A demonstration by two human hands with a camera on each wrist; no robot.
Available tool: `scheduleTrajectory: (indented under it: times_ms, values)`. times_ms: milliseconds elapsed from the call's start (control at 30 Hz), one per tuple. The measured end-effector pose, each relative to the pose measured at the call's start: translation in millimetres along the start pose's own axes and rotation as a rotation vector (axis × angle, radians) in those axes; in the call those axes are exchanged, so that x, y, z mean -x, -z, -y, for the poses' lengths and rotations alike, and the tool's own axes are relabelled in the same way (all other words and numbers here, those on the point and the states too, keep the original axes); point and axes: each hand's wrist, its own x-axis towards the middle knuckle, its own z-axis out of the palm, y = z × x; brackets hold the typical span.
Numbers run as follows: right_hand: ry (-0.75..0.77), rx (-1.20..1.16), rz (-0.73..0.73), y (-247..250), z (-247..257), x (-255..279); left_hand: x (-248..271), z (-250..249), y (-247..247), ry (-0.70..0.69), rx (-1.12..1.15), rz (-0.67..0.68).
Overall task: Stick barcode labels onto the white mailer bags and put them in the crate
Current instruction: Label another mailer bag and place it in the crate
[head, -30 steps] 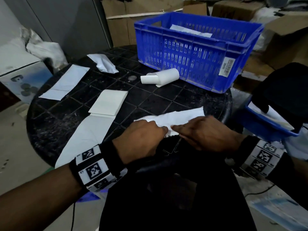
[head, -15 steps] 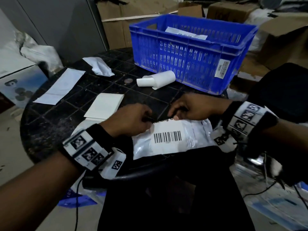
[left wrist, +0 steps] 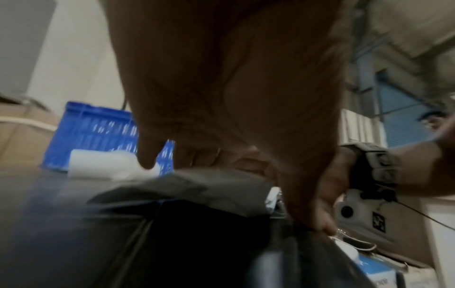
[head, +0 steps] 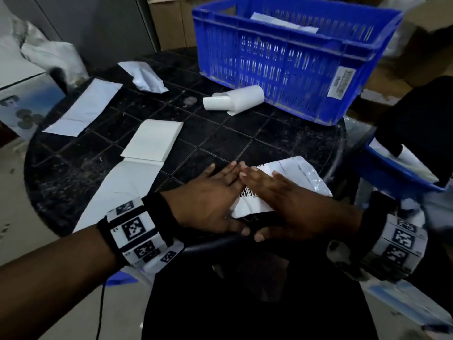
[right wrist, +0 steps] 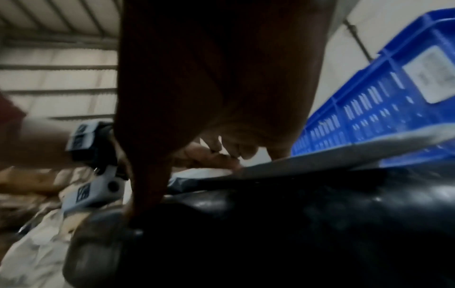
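A white mailer bag [head: 301, 179] lies at the near edge of the black round table [head: 232, 133], with a barcode label [head: 248, 195] showing between my hands. My left hand [head: 213, 192] lies flat with straight fingers on the bag's left part. My right hand [head: 282, 195] lies flat beside it, fingers straight, pressing on the label. The fingertips of both hands meet near the bag's far edge. The blue crate [head: 289, 55] stands at the back right of the table with a white bag [head: 282, 22] inside. Both wrist views are blurred and show the palms low over the bag [right wrist: 320, 155].
A roll of labels [head: 235, 100] lies in front of the crate. A white label pad [head: 154, 141], a long backing strip [head: 122, 190], another flat sheet [head: 84, 106] and a crumpled white piece [head: 144, 77] lie on the table's left. A blue bin [head: 392, 168] sits at right.
The hands pinched the bag's far edge half a second ago; now both lie flat on the bag over the label, moved toward me. The bag sits turned slightly.
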Motion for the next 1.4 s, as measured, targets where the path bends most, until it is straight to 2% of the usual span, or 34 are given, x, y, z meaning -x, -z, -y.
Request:
scheduleTrajectory:
  times_ms: [100, 167, 267, 400, 633, 867, 967, 1133, 1267, 1400]
  values:
    - [0.025, -0.135, -0.08, 10.0, -4.9, 4.6, 7.3, -3.9, 2.1, -0.036, -0.068, -0.206]
    - [-0.006, -0.173, -0.082, 14.1, -3.7, 4.9, 13.6, -1.1, 2.3, -0.087, -0.01, -0.359]
    - [-0.032, -0.157, -0.064, 11.3, -8.4, 3.7, 23.9, 6.5, -0.7, -0.157, 0.113, -0.457]
    - [-0.044, -0.167, -0.04, 5.8, -14.1, 1.8, 29.8, 4.5, -3.6, -0.219, 0.032, -0.474]
    - [-0.047, -0.156, 0.001, 2.4, -17.5, 1.1, 22.4, -7.9, -1.5, -0.325, -0.293, -0.555]
    - [-0.016, -0.163, -0.006, 1.0, -20.6, 0.5, 27.1, -10.0, -7.4, -0.225, -0.074, -0.54]
    - [0.003, -0.139, -0.001, 2.0, -19.5, 0.2, 28.8, -12.6, -9.9, -0.227, -0.148, -0.514]
    - [0.076, 0.077, 0.023, 2.0, -21.3, 3.7, 32.8, -16.0, -9.1, -0.304, -0.337, -0.508]
    - [0.024, 0.333, 0.038, -2.9, -33.5, 8.8, 30.0, -17.7, -8.3, -0.338, -0.371, -0.486]
    - [-0.015, 0.369, 0.066, 2.3, -42.3, 13.1, 27.0, -18.5, -5.8, -0.366, -0.398, -0.453]
